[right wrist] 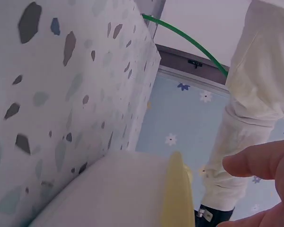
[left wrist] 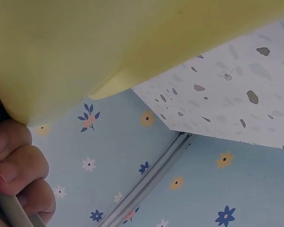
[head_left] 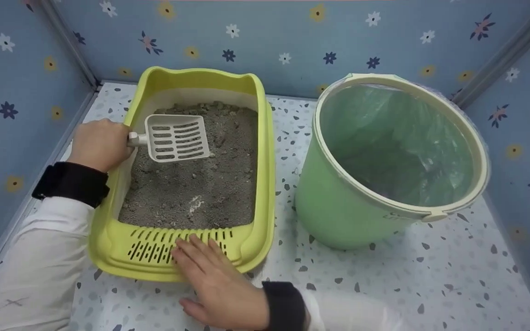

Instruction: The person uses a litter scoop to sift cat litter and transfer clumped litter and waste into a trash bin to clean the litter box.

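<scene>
In the head view, our left hand [head_left: 101, 143] gripped the scoop [head_left: 177, 138] above litter [head_left: 191, 188] in the yellow tray [head_left: 266, 184]; our straight-fingered right hand [head_left: 223, 285] touched its front. A bag [head_left: 398, 142] lined the green bin [head_left: 338, 202]. Left wrist: we clasped the handle [left wrist: 12, 209]. Right wrist: the tray's side showed.

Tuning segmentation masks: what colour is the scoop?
The scoop is off-white, clearest in the head view.

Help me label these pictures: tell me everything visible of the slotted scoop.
The pale scoop looks like plastic, its squarish, raised-edged head cut with two columns of slots. The handle, mostly hidden, is gripped by the left hand. The head points toward the picture's right, apparently held above the litter inside the yellow litter box.
</scene>
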A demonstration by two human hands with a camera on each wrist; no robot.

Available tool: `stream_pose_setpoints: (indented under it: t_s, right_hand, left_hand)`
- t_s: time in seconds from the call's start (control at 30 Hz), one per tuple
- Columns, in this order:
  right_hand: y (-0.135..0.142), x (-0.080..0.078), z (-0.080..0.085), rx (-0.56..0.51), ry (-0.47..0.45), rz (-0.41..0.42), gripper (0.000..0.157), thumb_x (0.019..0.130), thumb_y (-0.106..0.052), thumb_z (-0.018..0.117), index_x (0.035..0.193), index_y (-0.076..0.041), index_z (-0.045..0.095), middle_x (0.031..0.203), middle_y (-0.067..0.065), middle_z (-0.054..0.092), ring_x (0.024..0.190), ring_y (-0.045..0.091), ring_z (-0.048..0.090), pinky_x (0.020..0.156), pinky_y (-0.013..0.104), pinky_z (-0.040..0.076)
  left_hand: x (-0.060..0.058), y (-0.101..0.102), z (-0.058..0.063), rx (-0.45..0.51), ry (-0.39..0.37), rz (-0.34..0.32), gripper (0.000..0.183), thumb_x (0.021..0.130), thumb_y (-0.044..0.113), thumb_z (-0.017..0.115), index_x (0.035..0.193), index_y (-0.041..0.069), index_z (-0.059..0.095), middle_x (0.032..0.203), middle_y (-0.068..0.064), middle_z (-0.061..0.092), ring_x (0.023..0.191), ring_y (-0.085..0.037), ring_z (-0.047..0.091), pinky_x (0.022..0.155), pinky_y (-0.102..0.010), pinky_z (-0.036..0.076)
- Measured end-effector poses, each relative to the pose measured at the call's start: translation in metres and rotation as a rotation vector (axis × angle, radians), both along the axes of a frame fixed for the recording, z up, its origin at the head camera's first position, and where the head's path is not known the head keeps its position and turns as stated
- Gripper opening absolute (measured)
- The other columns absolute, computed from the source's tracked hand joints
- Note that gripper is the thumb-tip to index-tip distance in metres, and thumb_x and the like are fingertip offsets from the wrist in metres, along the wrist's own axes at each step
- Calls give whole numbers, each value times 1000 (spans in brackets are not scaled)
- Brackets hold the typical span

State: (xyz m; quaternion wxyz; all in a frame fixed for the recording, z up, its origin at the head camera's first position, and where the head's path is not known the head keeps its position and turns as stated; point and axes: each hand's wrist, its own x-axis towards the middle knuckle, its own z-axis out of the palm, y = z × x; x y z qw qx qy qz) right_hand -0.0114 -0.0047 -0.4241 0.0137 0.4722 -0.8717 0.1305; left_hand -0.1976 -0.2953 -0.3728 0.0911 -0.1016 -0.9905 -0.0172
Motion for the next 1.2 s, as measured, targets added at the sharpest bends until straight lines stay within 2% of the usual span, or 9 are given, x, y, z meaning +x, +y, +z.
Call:
stream_pose_setpoints:
  t_s: [0.1,0.23,0.33,0.43,0.57,0.83,1.0,1.2]
  right_hand:
    - [-23,2,-9,102,70,-87,89,86,-51,57,150,-7,13,156,12,15,144,29,15,114,47,15]
    - [-52,4,-17,254,233,-215,83,89,-54,50,150,-10,14,154,15,22,140,34,24,111,54,20]
    - [-68,3,-20,304,339,-275,80,88,-57,49,149,-13,22,148,16,35,135,36,34,105,59,27]
    - [-77,-1,-20,324,385,-292,79,86,-60,50,147,-15,28,141,14,45,128,35,44,100,59,34]
    - [-80,-10,-19,336,365,-273,77,87,-57,50,148,-17,26,136,13,49,121,33,51,97,56,39]
    - [-73,-21,-23,273,293,-208,90,79,-60,60,148,-15,22,134,15,49,118,33,52,97,52,42]
    - [-67,-23,-23,257,303,-151,83,86,-55,55,148,-13,22,132,17,50,117,31,53,97,47,44]
    - [-61,-26,-25,234,347,-86,74,92,-53,45,149,-11,24,132,18,52,113,31,58,96,42,46]
  left_hand:
    - [3,-3,-2,3,-15,7,23,77,10,60,57,5,47,53,-10,48,47,-27,45,42,-43,35]
    - [5,-7,-2,22,-17,12,25,77,10,59,56,7,45,52,-10,48,47,-27,45,42,-43,35]
    - [5,-8,-1,30,-23,17,25,78,12,59,57,7,46,53,-10,50,49,-28,47,44,-45,37]
    - [5,-10,0,28,-38,26,25,79,14,61,58,7,48,55,-11,51,50,-29,48,45,-46,37]
    - [4,-9,0,26,-42,27,27,80,14,61,58,7,47,54,-11,51,49,-28,48,45,-45,37]
    - [1,-4,-2,38,4,3,26,78,10,57,56,8,43,53,-11,47,48,-28,45,42,-46,35]
    - [0,-3,-4,38,25,-22,23,77,8,56,57,8,44,53,-11,47,48,-29,46,42,-48,35]
    - [0,-1,-3,42,-12,-26,21,78,10,58,60,7,48,56,-12,50,50,-30,48,44,-48,37]
